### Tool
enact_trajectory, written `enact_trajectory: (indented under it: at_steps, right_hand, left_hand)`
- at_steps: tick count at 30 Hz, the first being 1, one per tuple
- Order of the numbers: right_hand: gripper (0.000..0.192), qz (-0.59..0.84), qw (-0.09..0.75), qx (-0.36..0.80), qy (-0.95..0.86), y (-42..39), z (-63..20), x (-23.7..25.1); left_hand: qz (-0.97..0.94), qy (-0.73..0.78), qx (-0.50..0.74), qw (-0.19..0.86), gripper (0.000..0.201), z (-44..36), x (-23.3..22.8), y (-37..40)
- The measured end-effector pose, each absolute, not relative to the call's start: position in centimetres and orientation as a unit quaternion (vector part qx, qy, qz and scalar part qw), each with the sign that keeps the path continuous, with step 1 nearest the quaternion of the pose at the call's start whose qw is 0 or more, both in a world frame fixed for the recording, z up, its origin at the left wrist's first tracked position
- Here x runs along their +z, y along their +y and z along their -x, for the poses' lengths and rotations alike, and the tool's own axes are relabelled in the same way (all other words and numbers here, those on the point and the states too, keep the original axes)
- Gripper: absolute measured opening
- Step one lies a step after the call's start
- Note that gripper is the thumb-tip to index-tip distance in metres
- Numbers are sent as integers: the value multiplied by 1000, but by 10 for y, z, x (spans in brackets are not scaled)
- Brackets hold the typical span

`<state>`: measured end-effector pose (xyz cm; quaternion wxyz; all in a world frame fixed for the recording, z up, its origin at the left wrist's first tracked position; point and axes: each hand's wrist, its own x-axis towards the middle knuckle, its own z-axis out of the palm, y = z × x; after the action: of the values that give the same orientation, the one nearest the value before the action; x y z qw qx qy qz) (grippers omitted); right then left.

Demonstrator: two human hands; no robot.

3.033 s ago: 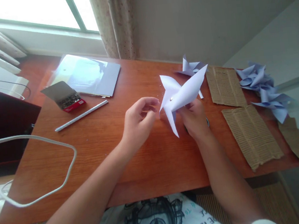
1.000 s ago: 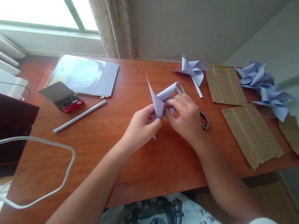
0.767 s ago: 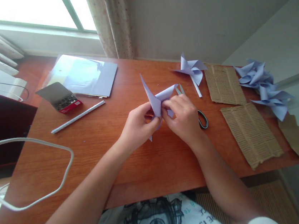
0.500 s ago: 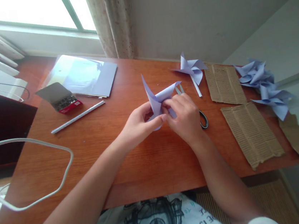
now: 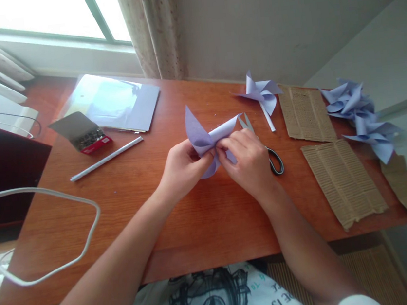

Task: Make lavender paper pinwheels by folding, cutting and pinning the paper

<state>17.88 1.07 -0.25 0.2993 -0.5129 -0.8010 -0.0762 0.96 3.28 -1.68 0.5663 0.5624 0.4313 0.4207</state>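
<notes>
A light purple paper pinwheel (image 5: 199, 132) is held up over the middle of the table. My left hand (image 5: 183, 167) grips it from the left, thumb on the front near the centre. Closed around its centre from the other side, my right hand (image 5: 246, 160) pinches the paper with thumb and fingers; anything small between those fingertips is hidden. Scissors (image 5: 275, 161) with dark handles lie partly behind my right hand, blades apart. Farther back rests a finished-looking pinwheel (image 5: 261, 92) on a white paper stick (image 5: 267, 117).
To the left lie a rolled paper stick (image 5: 106, 158), an open red box (image 5: 95, 141) of small metal pieces and a clear folder (image 5: 117, 101) with paper. Cardboard pieces (image 5: 342, 180) and several pinwheels (image 5: 352, 101) are at right. A white cable (image 5: 93, 219) loops at left.
The pinwheel has tipped and shifted slightly left, its upright blade now leaning left. My left hand moved a little left with it, and more of the scissors shows.
</notes>
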Motion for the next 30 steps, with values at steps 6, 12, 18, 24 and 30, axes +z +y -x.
enact_trajectory:
  at_steps: [6, 12, 18, 24, 30]
  right_hand:
    - [21, 508, 304, -73, -803, 10, -178, 0]
    - [18, 492, 316, -82, -807, 9, -177, -2]
    - [14, 471, 335, -62, -814, 10, -177, -1]
    - [16, 538, 467, 79, -698, 12, -192, 9]
    - [38, 555, 484, 395, -548, 18, -210, 8]
  left_hand:
    - [-563, 436, 428, 556, 14, -10, -15, 33]
    - [-589, 462, 430, 504, 16, -9, -12, 33]
    - [-605, 485, 420, 472, 19, -9, -16, 34]
    - [-533, 500, 430, 530, 20, -8, -10, 35]
    - [-423, 480, 447, 625, 28, -10, -3, 34]
